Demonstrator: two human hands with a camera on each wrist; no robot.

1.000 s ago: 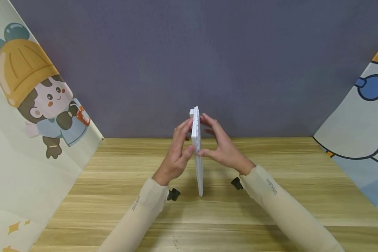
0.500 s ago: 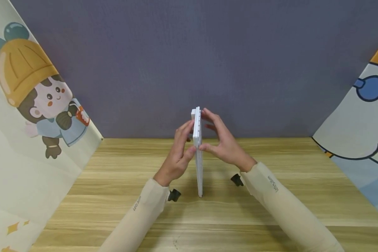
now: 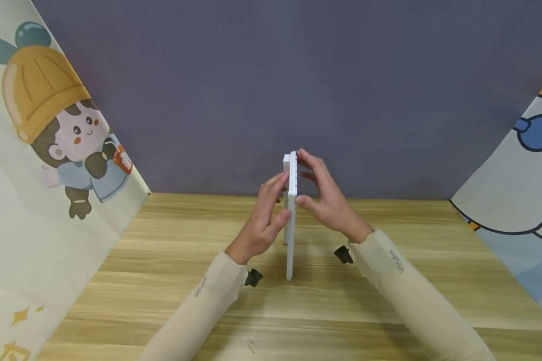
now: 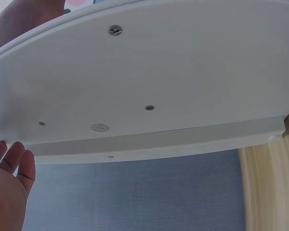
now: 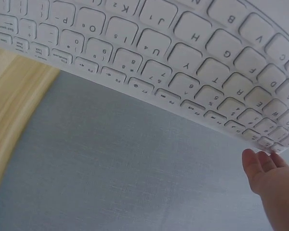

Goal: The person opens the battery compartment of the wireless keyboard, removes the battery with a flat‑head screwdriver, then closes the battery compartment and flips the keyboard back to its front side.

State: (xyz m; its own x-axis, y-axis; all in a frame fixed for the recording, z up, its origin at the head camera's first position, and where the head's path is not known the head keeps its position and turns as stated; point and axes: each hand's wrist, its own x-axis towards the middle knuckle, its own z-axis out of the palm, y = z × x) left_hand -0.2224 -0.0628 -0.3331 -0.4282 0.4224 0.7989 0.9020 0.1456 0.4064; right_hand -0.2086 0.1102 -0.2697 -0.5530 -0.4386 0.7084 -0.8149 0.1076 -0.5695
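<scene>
A white keyboard point(image 3: 291, 235) stands on its short end on the wooden table, edge-on in the head view. The left hand point(image 3: 264, 218) is at its left face, fingers fairly straight, fingertips and thumb on or close to the back. In the left wrist view the fingers reach the plain back panel point(image 4: 183, 62), near its raised ridge. The right hand point(image 3: 329, 200) is at the key side, thumb and fingers spread along it. Its fingertips meet the keyboard's corner in the right wrist view, beside the rows of keys point(image 5: 173, 57).
The wooden table point(image 3: 162, 281) spreads around the keyboard, with a dark grey-blue panel point(image 3: 208, 100) behind it. Cartoon-printed walls stand at the left point(image 3: 27, 210) and right point(image 3: 501, 190). A small black device point(image 3: 253, 278) sits at the left cuff, another point(image 3: 344, 254) at the right.
The keyboard's top and both hands have shifted slightly right in the head view. The keyboard has turned a little, so its back ridge now shows lower down. The view itself has tilted slightly.
</scene>
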